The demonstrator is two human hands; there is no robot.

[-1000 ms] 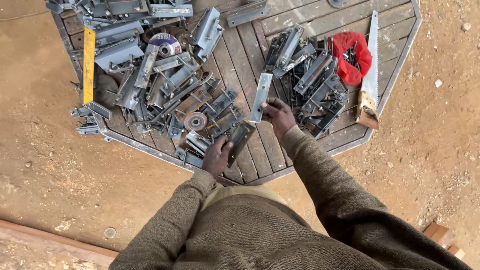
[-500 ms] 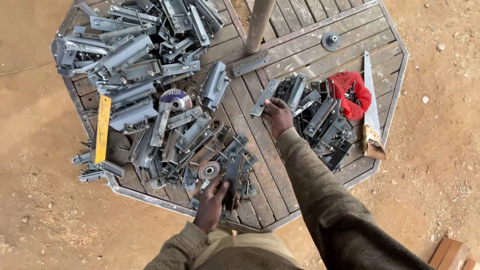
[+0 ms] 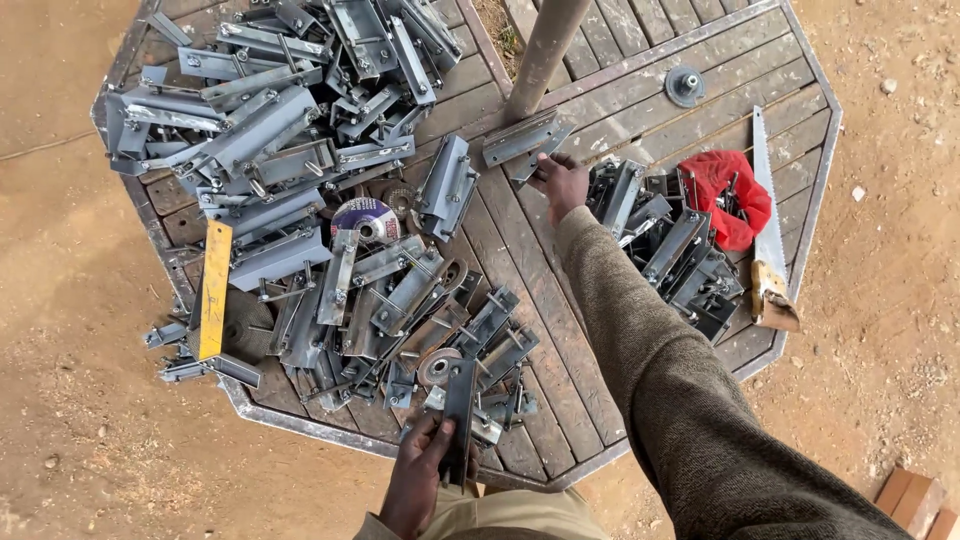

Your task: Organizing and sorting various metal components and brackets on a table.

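- The left hand (image 3: 425,470) sits at the near edge of the counter (image 3: 560,330), its fingers wrapped around a dark flat metal bracket (image 3: 459,420) that stands roughly on end among loose parts. The bracket's top end lies against a small round disc (image 3: 437,366); lifting it carelessly could drag neighbouring pieces off the near rim onto the dirt ground (image 3: 90,440).
- Just beyond, a heap of grey steel brackets (image 3: 400,300) overlaps in all directions. Their cut edges and protruding bolts look sharp, so a bare hand sliding through them risks a nick.
- Left of that heap, a yellow spirit level (image 3: 213,290) lies partly over the counter's edge zone; a shove to the pile could tip it off.
- Farther out, the right hand (image 3: 560,180) reaches past the sleeve (image 3: 650,350), fingertips pinching the corner of a long grey bracket (image 3: 525,140) resting on the wooden slats beside the metal pole (image 3: 545,50). Held only at one corner, it could swing or slip from such a shallow grip.
- To the right, a second dark pile of brackets (image 3: 670,250) sits against a red cloth (image 3: 730,195), with a handsaw (image 3: 768,230) along the far rim, teeth exposed near a reaching arm.
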